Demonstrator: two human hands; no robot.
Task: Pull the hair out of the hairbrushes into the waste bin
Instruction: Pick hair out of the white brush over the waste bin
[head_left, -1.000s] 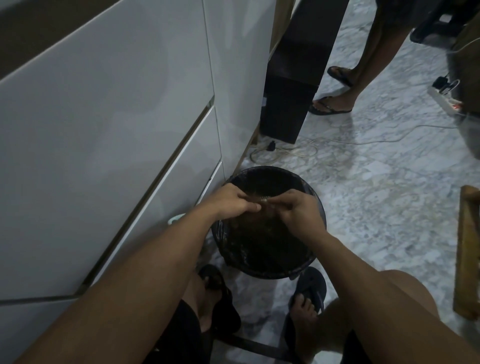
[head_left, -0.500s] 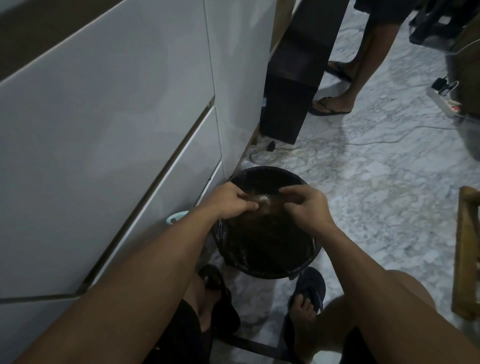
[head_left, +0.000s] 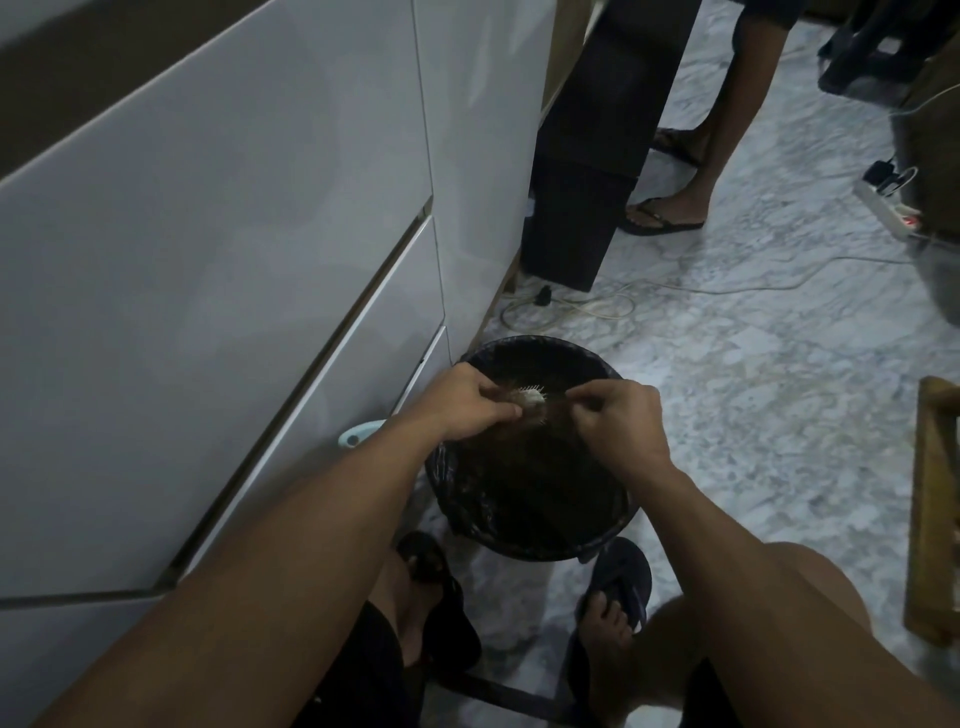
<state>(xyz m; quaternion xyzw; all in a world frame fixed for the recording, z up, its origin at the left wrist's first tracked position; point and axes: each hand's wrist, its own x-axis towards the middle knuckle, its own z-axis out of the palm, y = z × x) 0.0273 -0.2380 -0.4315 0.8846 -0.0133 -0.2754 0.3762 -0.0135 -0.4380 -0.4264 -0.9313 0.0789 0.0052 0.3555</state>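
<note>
Over the black round waste bin my left hand grips a small pale hairbrush, its bristles sticking out past my fingers. Just right of the brush, my right hand pinches brownish hair that stretches back to the bristles. Both hands hover above the bin's opening, which is lined with a black bag. A light blue hairbrush handle pokes out from under my left forearm beside the cabinet.
White cabinet drawers rise on the left. A dark panel leans behind the bin, with cables on the marble floor. Another person's legs stand beyond. A power strip lies far right, a wooden frame at right.
My right hand has drawn away to the right from the brush, stretching hair out of it. The brush bristles show more between the hands.
</note>
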